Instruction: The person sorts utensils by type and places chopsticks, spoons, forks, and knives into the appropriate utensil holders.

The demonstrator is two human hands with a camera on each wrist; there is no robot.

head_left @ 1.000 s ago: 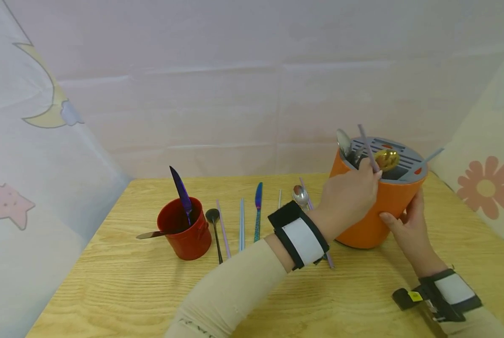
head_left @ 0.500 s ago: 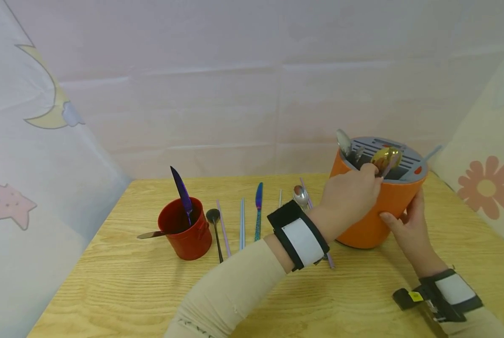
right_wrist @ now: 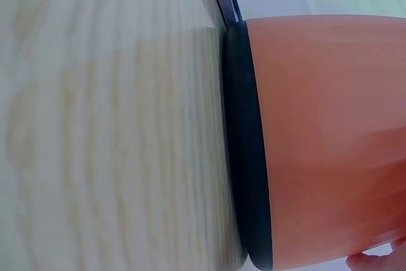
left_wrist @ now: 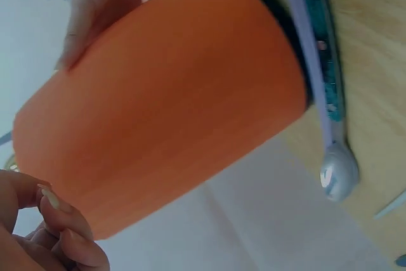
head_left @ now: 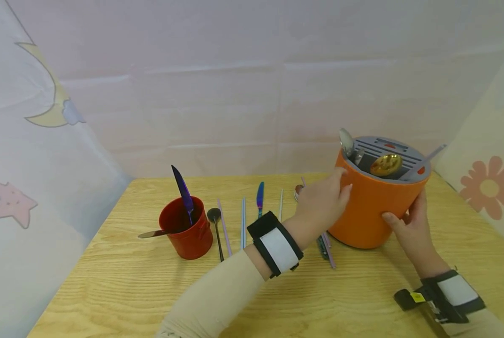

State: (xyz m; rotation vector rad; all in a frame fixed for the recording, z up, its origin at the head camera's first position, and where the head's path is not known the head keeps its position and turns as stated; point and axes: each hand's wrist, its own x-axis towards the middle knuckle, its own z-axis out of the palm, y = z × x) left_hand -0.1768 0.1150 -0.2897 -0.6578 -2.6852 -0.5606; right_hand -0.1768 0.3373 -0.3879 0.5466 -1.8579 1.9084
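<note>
My left hand point(head_left: 321, 202), its fingers loosely curled and holding nothing, is just left of the orange utensil holder point(head_left: 363, 211). In the left wrist view its fingertips point(left_wrist: 57, 201) overlap the holder's upper end. My right hand point(head_left: 412, 234) grips the holder from the right, thumb on the front, the other fingers mostly hidden behind. The holder stands upright with a grey slotted top point(head_left: 387, 150). From its front opening rise a silver spoon point(head_left: 347, 142), a gold spoon point(head_left: 386, 165) and a pale lilac chopstick point(head_left: 429, 158) leaning right.
A red cup point(head_left: 190, 241) with a purple-bladed knife point(head_left: 182, 190) stands on the left. A black spoon point(head_left: 216, 225), blue chopsticks point(head_left: 243, 220) and a blue knife point(head_left: 260, 197) lie mid-table. A silver spoon point(left_wrist: 339, 172) and lilac chopstick point(left_wrist: 311, 49) lie beside the holder.
My left hand lowered the lilac chopstick into the holder, let go and drew back to the left. The chopstick now leans right in the opening. My right hand stayed on the holder.
</note>
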